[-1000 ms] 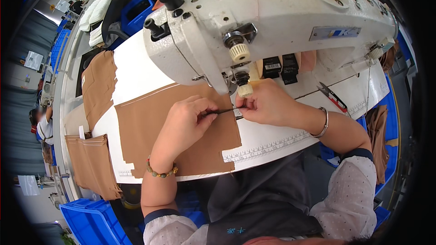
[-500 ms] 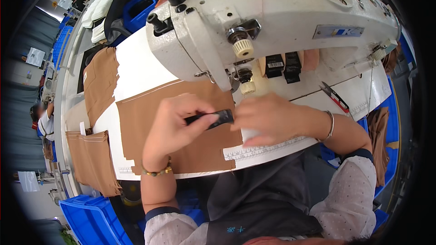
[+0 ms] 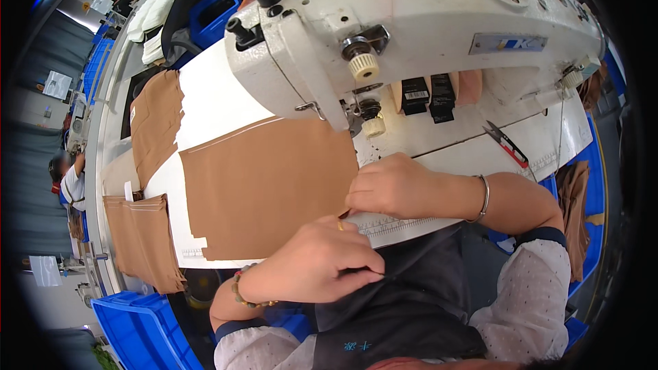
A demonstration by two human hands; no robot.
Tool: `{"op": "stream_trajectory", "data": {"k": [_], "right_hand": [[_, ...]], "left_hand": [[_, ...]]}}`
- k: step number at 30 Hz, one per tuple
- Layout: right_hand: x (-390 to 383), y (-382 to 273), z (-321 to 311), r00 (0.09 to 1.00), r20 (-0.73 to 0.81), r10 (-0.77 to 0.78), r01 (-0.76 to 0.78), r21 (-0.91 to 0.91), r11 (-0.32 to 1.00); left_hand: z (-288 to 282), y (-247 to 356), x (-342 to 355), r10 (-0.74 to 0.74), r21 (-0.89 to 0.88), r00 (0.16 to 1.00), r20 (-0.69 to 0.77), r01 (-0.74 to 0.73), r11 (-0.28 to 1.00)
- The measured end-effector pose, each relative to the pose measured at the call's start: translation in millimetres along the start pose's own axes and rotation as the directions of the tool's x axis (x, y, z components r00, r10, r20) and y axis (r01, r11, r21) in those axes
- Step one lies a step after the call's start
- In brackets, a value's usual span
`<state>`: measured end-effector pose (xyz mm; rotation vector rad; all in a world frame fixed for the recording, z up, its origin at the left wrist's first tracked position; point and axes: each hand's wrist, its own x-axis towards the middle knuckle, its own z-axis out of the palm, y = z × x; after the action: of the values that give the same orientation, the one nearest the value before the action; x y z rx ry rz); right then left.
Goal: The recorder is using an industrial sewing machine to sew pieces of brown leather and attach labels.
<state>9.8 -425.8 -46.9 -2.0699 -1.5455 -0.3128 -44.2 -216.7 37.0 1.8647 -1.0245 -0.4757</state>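
A brown fabric panel (image 3: 267, 185) lies flat in front of the sewing machine, a pale stitched line along its far edge. My right hand (image 3: 391, 185) is closed at the panel's right edge, with its fingertips pinched on the fabric there. Over the panel's near right corner, my left hand (image 3: 322, 260) is closed, thumb and fingers together, out past the table's front edge. Whatever it holds is hidden. The sewing machine (image 3: 418, 27) stands just beyond both hands.
Red-handled thread snips (image 3: 507, 145) lie at the right. Black labels (image 3: 442, 99) stand under the machine arm. More brown pieces (image 3: 145, 236) hang over the table's left side, above a blue bin (image 3: 144, 325). A printed ruler (image 3: 394, 227) runs along the front edge.
The black label between my hands no longer shows. My left hand has moved down and right to the table's front edge. My right hand has closed at the panel's edge.
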Motion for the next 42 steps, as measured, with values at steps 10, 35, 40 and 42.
{"op": "stream_trajectory", "data": {"k": [10, 35, 40, 42], "right_hand": [[11, 0, -12, 0.961, 0.007, 0.277, -0.254, 0.424, 0.87], [2, 19, -40, 0.819, -0.11, 0.563, -0.569, -0.285, 0.771], [-1, 21, -35, 0.834, -0.094, 0.544, -0.546, -0.28, 0.79], [-2, 22, -30, 0.862, -0.112, 0.495, -0.506, -0.261, 0.822]], "left_hand": [[26, -8, 10, -0.017, 0.1, 0.986, 0.163, 0.001, 0.995], [-59, -89, 52, -0.566, 0.053, 0.783, -0.26, 0.597, 0.801], [-59, -88, 53, -0.613, 0.021, 0.749, -0.252, 0.637, 0.77], [-59, -89, 50, -0.607, -0.018, 0.744, -0.28, 0.628, 0.778]]}}
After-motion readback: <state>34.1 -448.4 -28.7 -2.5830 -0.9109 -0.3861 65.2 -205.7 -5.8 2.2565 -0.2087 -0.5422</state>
